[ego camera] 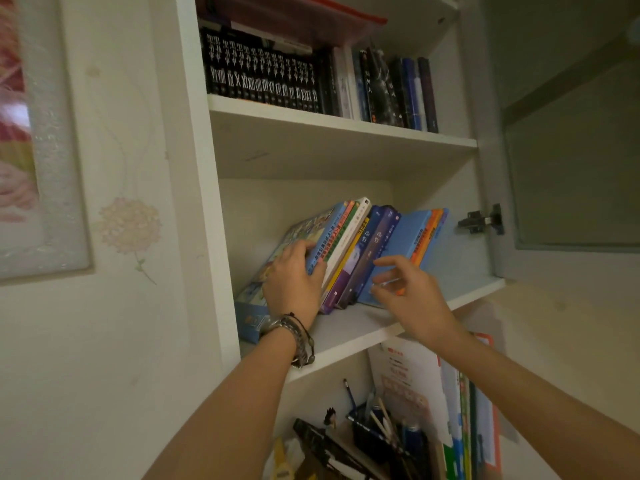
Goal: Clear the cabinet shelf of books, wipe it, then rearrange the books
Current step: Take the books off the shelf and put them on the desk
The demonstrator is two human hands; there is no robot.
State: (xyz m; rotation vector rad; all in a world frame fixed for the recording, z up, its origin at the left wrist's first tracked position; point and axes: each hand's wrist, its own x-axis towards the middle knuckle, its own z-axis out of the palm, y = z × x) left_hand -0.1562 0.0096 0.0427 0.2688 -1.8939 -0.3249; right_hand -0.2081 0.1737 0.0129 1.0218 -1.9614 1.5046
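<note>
Left hand (294,275) grips leaning books (349,251) at shelf (363,323) left end, steadying them; right hand (405,285) half-open, empty, reaching.

- Black volumes (263,77) on the top shelf carry white Roman numerals on their spines, X and XI among them; the exact order is too small to tell.
- A dark spine (367,85) beside them shows Chinese characters ending in 人.
- The leaning books' (360,251) spines bear Chinese print, too blurred to read.
</note>
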